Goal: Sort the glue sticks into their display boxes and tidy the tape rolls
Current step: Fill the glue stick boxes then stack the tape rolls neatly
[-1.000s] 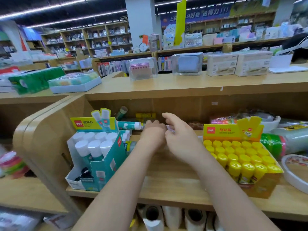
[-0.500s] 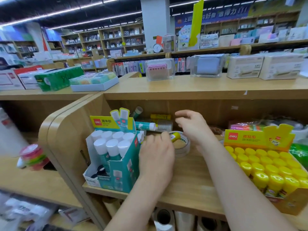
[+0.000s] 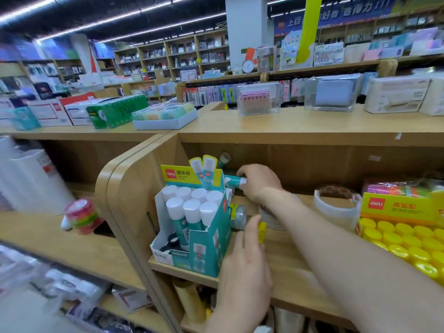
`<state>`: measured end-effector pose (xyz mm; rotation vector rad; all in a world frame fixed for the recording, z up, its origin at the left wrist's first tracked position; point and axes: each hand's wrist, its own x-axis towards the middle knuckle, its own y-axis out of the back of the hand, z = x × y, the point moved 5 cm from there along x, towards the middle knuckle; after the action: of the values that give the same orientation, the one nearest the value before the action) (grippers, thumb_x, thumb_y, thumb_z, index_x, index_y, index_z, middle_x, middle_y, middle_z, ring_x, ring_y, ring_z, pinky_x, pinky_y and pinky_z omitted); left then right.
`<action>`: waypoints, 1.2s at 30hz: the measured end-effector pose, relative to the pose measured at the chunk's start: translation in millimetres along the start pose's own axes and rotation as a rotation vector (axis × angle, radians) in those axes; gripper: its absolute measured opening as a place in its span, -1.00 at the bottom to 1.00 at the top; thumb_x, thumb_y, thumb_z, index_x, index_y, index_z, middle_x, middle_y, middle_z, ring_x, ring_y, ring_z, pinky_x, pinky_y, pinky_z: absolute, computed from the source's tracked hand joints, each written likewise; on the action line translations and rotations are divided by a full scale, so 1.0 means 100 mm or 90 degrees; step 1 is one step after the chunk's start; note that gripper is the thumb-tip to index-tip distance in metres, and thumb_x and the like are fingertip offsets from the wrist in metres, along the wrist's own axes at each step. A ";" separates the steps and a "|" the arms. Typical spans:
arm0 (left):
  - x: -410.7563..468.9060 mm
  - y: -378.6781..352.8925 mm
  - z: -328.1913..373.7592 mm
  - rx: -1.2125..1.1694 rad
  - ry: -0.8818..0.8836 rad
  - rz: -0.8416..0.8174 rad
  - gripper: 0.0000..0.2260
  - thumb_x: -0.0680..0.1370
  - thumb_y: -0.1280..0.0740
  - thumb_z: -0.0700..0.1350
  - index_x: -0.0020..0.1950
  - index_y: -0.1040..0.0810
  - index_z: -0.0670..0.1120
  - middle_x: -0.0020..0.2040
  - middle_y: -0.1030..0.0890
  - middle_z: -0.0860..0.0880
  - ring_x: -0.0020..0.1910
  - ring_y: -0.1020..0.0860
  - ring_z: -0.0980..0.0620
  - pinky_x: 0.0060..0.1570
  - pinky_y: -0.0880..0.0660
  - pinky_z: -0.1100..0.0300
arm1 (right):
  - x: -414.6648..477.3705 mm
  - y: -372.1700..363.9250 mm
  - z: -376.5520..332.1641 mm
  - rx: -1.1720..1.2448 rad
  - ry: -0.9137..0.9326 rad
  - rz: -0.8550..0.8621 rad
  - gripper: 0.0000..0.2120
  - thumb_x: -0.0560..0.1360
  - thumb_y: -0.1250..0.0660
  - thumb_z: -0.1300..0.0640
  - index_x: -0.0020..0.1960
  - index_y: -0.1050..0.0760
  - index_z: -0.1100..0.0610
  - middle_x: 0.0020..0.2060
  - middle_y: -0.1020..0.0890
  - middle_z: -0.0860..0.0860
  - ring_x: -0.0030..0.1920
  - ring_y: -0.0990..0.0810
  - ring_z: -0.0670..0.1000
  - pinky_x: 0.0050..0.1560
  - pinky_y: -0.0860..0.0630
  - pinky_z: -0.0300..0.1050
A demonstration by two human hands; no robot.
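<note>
Head view: the right hand (image 3: 259,182) grips a teal glue stick (image 3: 235,181) behind the teal display box (image 3: 204,246); the left hand (image 3: 245,265), just right of that box, pinches a yellow-capped glue stick (image 3: 262,232). A tape roll (image 3: 336,212) lies right of both hands on the shelf (image 3: 288,272).

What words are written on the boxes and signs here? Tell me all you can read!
"deli" and "固体胶": yellow header card of the teal glue stick box.
"deli" and "高粘型": yellow front of the yellow-capped glue stick box.
Blue hanging banner: large Chinese characters, too blurred to read surely.
Labels on the sticks and the far boxes: too small.
</note>
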<state>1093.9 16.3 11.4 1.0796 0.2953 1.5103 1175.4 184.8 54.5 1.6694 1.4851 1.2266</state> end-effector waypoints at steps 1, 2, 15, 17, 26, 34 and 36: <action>0.01 0.02 0.01 -0.029 0.002 0.003 -0.55 0.62 -0.12 -0.05 0.48 -0.10 0.16 0.33 -0.40 0.10 0.24 -0.45 0.04 0.16 -0.41 0.11 | -0.03 0.05 0.00 0.015 -0.020 0.002 -0.68 0.52 -0.35 0.19 0.25 -0.51 0.00 0.18 -0.56 0.04 0.16 -0.52 0.10 0.02 -0.48 -0.08; 0.01 0.03 0.01 -0.051 -0.003 0.003 -0.57 0.61 -0.17 -0.07 0.44 -0.14 0.18 0.30 -0.42 0.11 0.22 -0.45 0.08 0.15 -0.40 0.13 | -0.08 0.12 0.01 0.042 -0.043 0.015 -0.67 0.52 -0.35 0.20 0.26 -0.50 0.01 0.19 -0.53 0.06 0.15 -0.53 0.10 0.03 -0.50 -0.08; -0.06 0.09 0.14 -0.357 -0.002 -0.007 -0.60 0.61 -0.17 -0.21 0.26 -0.24 0.27 -0.05 -0.46 0.07 -0.14 -0.50 0.05 0.00 -0.53 0.02 | -1.61 1.00 0.43 0.431 0.022 0.349 -0.70 0.55 -0.28 0.31 0.20 -0.48 0.02 0.06 -0.58 -0.06 0.08 -0.59 -0.10 0.03 -0.59 -0.23; -0.09 0.15 0.19 -0.341 0.001 0.024 -0.60 0.60 -0.24 -0.10 0.33 -0.21 0.26 -0.08 -0.40 0.11 -0.13 -0.43 0.07 -0.01 -0.46 0.15 | -1.71 1.05 0.50 0.526 0.005 0.350 -0.75 0.55 -0.29 0.32 0.15 -0.50 0.04 0.05 -0.61 -0.07 0.03 -0.63 -0.14 -0.05 -0.62 -0.21; -0.23 0.44 0.41 -0.549 0.121 0.083 -0.75 0.46 -0.30 0.17 0.08 -0.57 0.14 -0.28 -0.58 0.00 -0.38 -0.40 0.06 -0.45 -0.34 0.20 | -1.91 1.00 0.54 0.858 -0.092 0.270 -0.89 0.50 -0.37 0.24 0.01 -0.62 0.15 -0.13 -0.72 0.07 -0.11 -0.71 0.04 -0.19 -0.62 -0.20; -0.39 1.04 0.24 -0.536 0.129 0.178 -0.69 0.31 -0.45 0.10 0.04 -0.63 0.12 -0.27 -0.59 0.05 -0.35 -0.49 0.10 -0.36 -0.48 0.19 | -1.97 0.57 0.15 0.839 -0.086 -0.104 -0.79 0.43 -0.37 0.19 0.06 -0.57 0.14 -0.19 -0.71 0.18 -0.18 -0.70 0.16 -0.26 -0.63 -0.17; -0.43 1.19 0.14 -0.526 0.119 0.183 -0.66 0.27 -0.47 0.08 0.03 -0.64 0.12 -0.17 -0.65 0.03 -0.25 -0.59 0.10 -0.31 -0.53 0.22 | -2.00 0.51 -0.02 0.765 -0.037 -0.183 -0.83 0.47 -0.36 0.19 0.07 -0.58 0.11 -0.20 -0.71 0.15 -0.15 -0.70 0.09 -0.20 -0.64 -0.14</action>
<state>1021.4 -59.0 84.5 0.3255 -0.3597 1.7501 1204.3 -19.5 50.3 1.9720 2.5412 0.0159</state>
